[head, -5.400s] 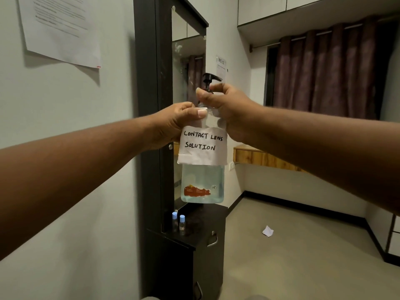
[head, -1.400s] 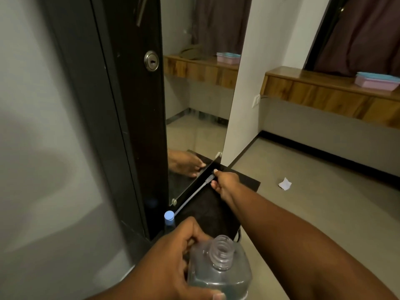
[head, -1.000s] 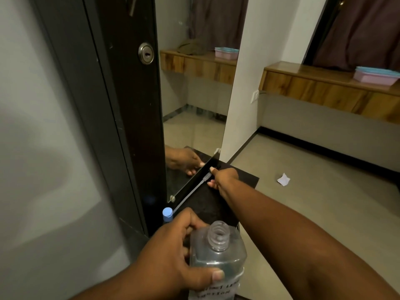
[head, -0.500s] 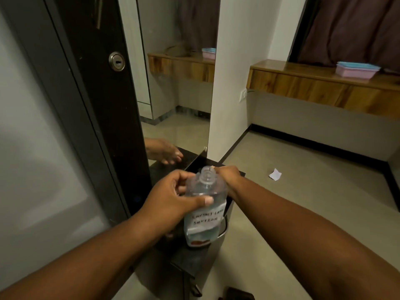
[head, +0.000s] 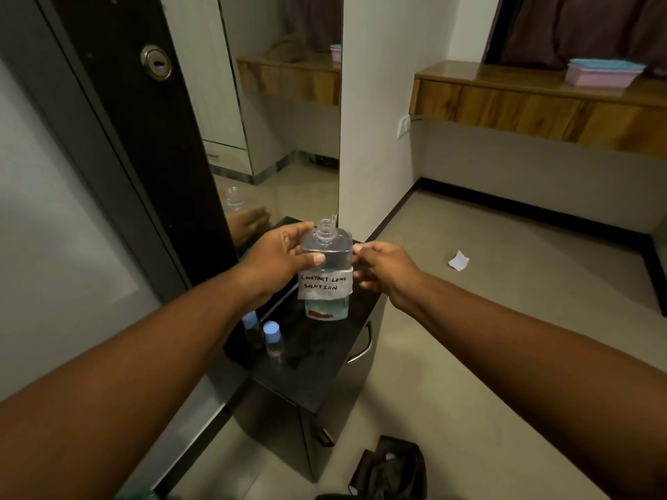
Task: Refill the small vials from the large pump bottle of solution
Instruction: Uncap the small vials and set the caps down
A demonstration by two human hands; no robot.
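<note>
The large clear solution bottle has a white handwritten label and an open neck with no pump on it. I hold it upright above the black cabinet top. My left hand grips its upper left side. My right hand pinches its right shoulder with thumb and fingertips. Liquid fills the lower part of the bottle. Two small vials with blue caps stand upright on the cabinet below my left wrist, close to the mirror's edge. The pump is hidden.
A tall mirror in a dark frame rises at the left behind the cabinet. The cabinet has a metal handle. A dark bag and a paper scrap lie on the floor. A wooden shelf carries a pink box.
Earlier the pump was still on the bottle; my right hand then laid it on the cabinet by the mirror. Since then that hand came back to the bottle, which I lifted higher.
</note>
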